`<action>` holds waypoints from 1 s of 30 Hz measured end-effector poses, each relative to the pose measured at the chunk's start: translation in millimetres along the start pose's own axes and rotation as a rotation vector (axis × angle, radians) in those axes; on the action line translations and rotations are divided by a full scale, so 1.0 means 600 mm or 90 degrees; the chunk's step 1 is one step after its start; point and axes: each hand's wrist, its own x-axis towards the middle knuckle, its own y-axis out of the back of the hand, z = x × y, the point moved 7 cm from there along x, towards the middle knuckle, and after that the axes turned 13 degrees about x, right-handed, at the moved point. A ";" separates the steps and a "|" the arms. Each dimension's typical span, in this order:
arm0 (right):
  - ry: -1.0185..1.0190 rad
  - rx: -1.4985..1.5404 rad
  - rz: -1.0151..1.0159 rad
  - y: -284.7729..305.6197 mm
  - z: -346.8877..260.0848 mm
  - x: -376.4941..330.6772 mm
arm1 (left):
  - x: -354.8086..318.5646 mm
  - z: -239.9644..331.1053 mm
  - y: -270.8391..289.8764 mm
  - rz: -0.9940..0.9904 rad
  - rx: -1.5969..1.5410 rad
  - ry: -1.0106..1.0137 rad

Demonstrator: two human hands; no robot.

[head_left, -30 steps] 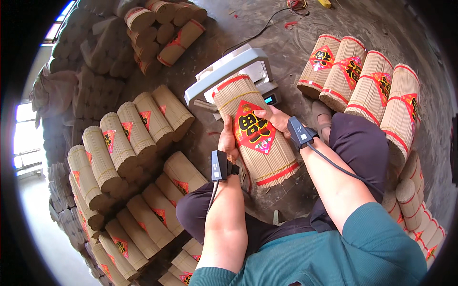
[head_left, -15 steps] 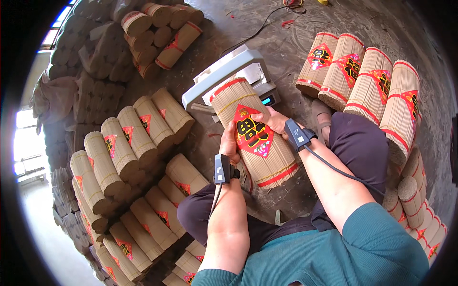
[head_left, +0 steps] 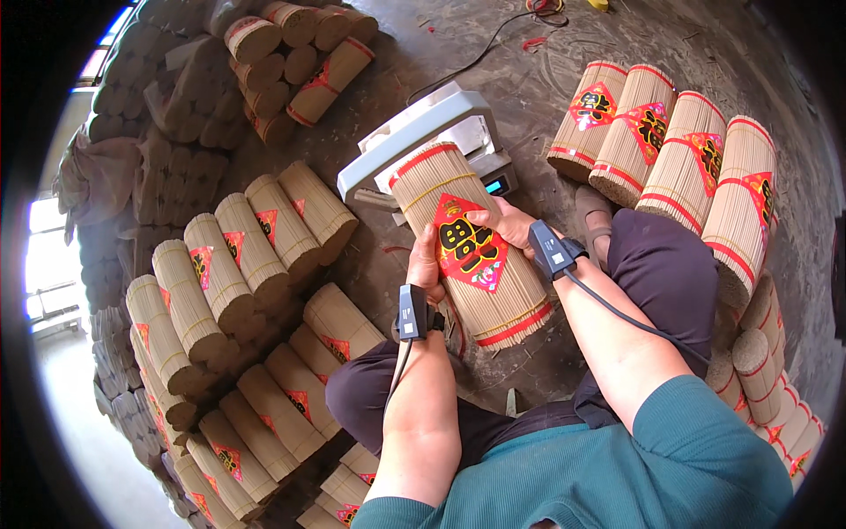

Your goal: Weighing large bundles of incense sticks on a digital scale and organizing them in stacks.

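left hand [head_left: 426, 263], right hand [head_left: 508, 227] | grip: both clasping stick bundle [head_left: 493, 309] | red diamond label [head_left: 470, 247] upward | scale [head_left: 419, 132] beyond

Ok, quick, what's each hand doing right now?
Left hand: holding the bundle by its left side.
Right hand: holding the same bundle from the right, thumb on top.

Dark cable [head_left: 480, 60] across scuffed floor [head_left: 538, 101], red scrap [head_left: 532, 42] nearby, yellow object [head_left: 598, 4] at top edge, bright window [head_left: 53, 256]
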 end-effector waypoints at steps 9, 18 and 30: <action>-0.007 -0.002 0.013 0.002 -0.001 0.000 | 0.006 -0.008 0.006 0.010 0.005 0.005; 0.002 -0.004 -0.011 -0.035 -0.016 -0.022 | -0.014 0.019 0.005 0.024 -0.018 0.010; 0.139 -0.331 0.140 -0.079 -0.031 -0.169 | -0.163 0.058 -0.056 0.083 0.272 -0.088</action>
